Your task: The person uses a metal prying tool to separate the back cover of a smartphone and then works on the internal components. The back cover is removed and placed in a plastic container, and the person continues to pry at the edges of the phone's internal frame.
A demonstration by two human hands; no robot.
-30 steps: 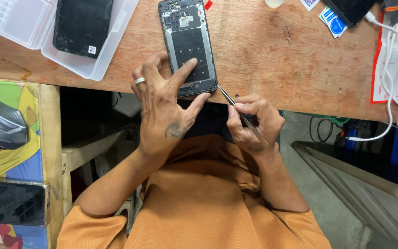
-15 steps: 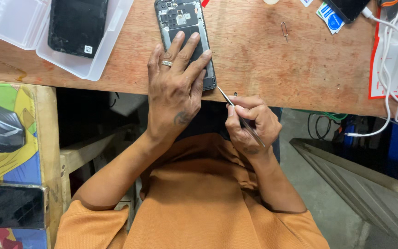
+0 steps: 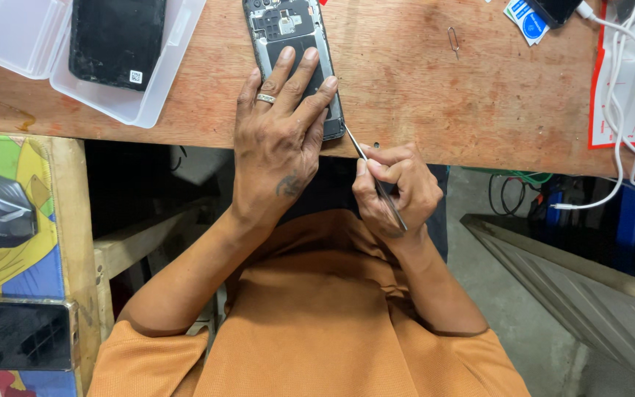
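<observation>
My right hand (image 3: pixel 395 191) has its grip closed around a thin metal pry tool (image 3: pixel 375 179), pinched like a pen so the tip can be steered finely; that tip sits right at the near right corner of the opened phone (image 3: pixel 295 59), and I cannot tell whether it touches the seam or hangs just off it. My left hand (image 3: pixel 277 140) lies flat on the phone with fingers spread, holding nothing, pressing down, I judge, to keep the phone from sliding. The phone rests back-side up with its cover off, at the near edge of the wooden surface (image 3: pixel 435 95).

Left of the phone, a clear plastic tray (image 3: pixel 148 103) holds a dark flat panel (image 3: pixel 117 40). Right of the phone lie a small metal pin (image 3: pixel 453 37) and, further off, white cables (image 3: pixel 622 110).

My palm hides the phone's lower half, its top is cut off by the frame, and the small parts inside it are too fine to make out.
</observation>
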